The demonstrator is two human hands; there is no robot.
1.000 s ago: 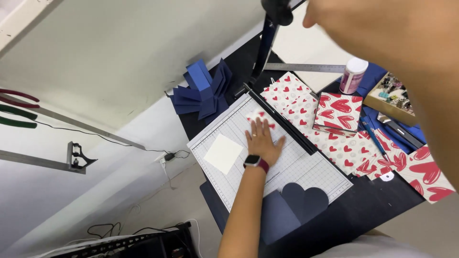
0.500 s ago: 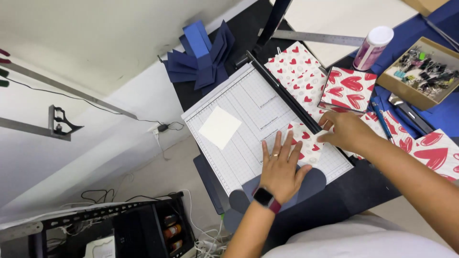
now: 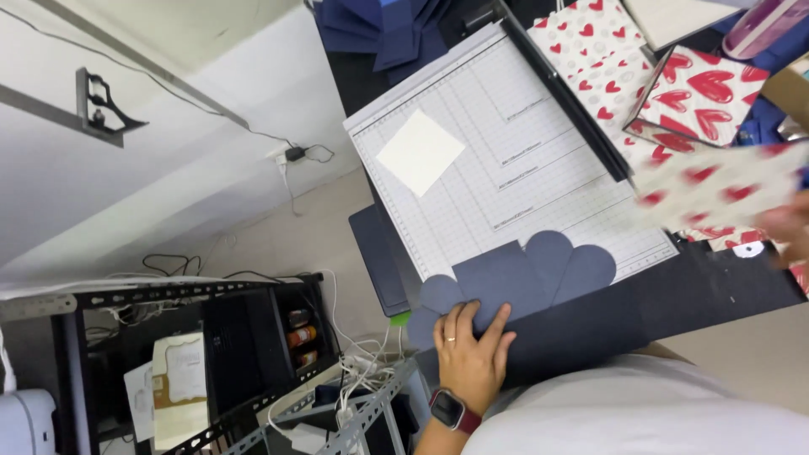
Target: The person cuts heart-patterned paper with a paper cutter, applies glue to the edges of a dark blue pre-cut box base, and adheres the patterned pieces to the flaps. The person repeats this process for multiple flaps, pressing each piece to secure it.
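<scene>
We take the white gridded paper trimmer (image 3: 506, 160) as our landmark; it lies on a dark table (image 3: 716, 291).

Left hand (image 3: 472, 354): we see it just off the trimmer's near edge, palm down, fingers spread flat on a dark blue card cut-out (image 3: 522, 274) with rounded, heart-like lobes. The hand is unclenched; it presses the card and does not pinch it. A watch with a red band sits on that wrist. The cut-out lies partly on the trimmer's near corner and partly on the table beyond that edge.

Right hand (image 3: 788, 227): only a part shows at the frame's right edge, beyond the trimmer's right side. It is at the end of a blurred sheet of white paper with red hearts (image 3: 716, 185), which hangs above the table just right of the trimmer's black cutting rail (image 3: 565, 93). We judge the fingers closed on the sheet; the grip itself is smeared by motion.

Other entries:
- A small cream square of paper (image 3: 419, 152) lies on the trimmer's grid, toward its left side.
- More heart-patterned sheets (image 3: 674, 80) are stacked beyond the rail, right of the trimmer.
- Dark blue card pieces (image 3: 379, 25) are piled past the trimmer's far edge.
</scene>
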